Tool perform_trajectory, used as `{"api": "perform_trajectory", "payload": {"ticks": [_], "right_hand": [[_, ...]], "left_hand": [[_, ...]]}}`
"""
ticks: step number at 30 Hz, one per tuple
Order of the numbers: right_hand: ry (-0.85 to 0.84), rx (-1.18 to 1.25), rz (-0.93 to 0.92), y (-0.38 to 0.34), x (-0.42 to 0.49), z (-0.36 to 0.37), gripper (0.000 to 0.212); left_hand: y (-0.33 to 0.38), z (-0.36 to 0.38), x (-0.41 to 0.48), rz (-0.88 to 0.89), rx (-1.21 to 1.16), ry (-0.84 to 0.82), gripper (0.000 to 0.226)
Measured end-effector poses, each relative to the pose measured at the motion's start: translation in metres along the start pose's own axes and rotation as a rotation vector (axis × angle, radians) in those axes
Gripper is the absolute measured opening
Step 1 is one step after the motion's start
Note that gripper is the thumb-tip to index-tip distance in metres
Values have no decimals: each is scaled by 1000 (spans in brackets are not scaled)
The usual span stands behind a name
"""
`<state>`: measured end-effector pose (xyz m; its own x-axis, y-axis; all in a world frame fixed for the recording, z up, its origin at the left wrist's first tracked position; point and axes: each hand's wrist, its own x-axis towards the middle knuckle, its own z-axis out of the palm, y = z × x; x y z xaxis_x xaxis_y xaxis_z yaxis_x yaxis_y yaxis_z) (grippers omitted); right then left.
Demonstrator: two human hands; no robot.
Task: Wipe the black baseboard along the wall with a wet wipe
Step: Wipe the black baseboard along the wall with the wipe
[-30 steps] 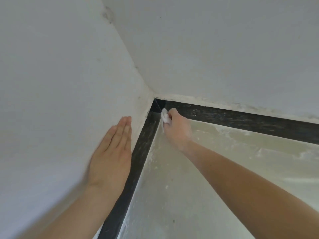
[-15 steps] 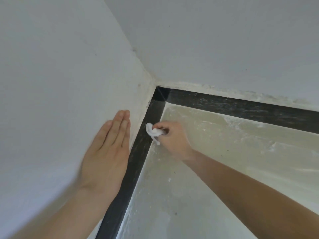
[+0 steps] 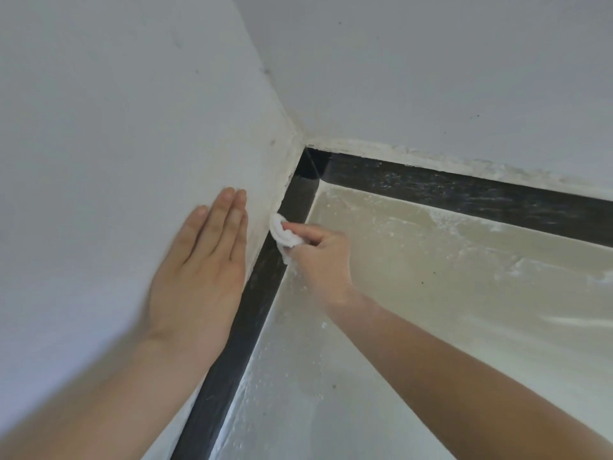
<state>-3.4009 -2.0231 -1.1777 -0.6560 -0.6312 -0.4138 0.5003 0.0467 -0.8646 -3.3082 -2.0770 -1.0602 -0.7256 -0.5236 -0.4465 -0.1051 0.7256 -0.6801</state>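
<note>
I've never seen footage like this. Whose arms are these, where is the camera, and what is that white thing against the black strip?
There is no machine here: these are a person's two bare arms, filmed by one wide-angle camera worn on the head, looking down into a room corner. The left hand lies flat and open against the white wall. The right hand pinches a crumpled white wet wipe and presses it on the black baseboard, the dark strip where the wall meets the pale floor. A second stretch of baseboard runs along the other wall and looks dusty. White specks and smears lie on the floor.
</note>
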Motion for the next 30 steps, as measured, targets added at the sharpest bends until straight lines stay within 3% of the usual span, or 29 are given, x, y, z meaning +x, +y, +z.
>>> {"api": "perform_trajectory", "payload": {"ticks": [2, 6, 8, 15, 17, 21, 24, 25, 28, 30], "right_hand": [[-107, -3, 59, -9, 0, -13, 21], [247, -34, 82, -33, 36, -26, 24], [313, -1, 81, -37, 53, -20, 30], [312, 142, 196, -11, 53, 5, 19], [293, 114, 269, 2, 34, 6, 8], [106, 99, 341, 34, -15, 8, 20], [-82, -75, 392, 41, -31, -3, 26], [-76, -97, 383, 37, -30, -7, 27], [147, -47, 300, 20, -11, -16, 29], [198, -27, 184, 10, 1, -11, 24]], "left_hand": [[-1, 2, -1, 1, 7, 18, 73], [0, 2, -2, 0, 12, -21, 74], [-1, 3, -2, 0, 6, -25, 76], [1, 3, -3, 0, -25, 1, 81], [2, 5, -1, -1, -12, 25, 79], [1, 6, -1, -5, 14, 54, 75], [0, 6, -3, 4, 66, 60, 79], [0, 6, -5, 3, 80, 57, 78], [-3, 7, -13, -42, 102, 78, 59], [-5, 10, -23, -92, 131, 91, 67]]}}
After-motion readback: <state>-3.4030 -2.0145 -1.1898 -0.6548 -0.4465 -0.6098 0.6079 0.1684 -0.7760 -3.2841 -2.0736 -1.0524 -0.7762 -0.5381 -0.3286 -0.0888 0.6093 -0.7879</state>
